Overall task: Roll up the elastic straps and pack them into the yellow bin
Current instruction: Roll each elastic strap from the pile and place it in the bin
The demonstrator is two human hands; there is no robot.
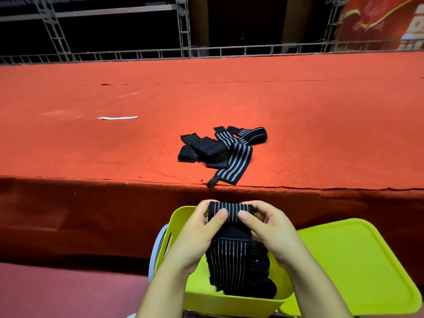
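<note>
Black strap (230, 226): we roll it; both hands (199, 235) (270, 232) pinch the coil above the yellow bin (174, 228).
Next: we finish the roll, then tuck it in.

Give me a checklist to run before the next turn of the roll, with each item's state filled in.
1. Both hands on the strap: ok. The left hand and right hand grip the rolled end of the strap.
2. Roll even across its width: ok, the edges look aligned.
3. Tail free to feed: cannot tell; it hangs into the yellow bin against straps already there.
4. Bin beneath the hands: ok.
5. Loose straps on the red carpet within reach: cannot tell.
6. Yellow lid off the bin: ok, it lies to the right.
</note>
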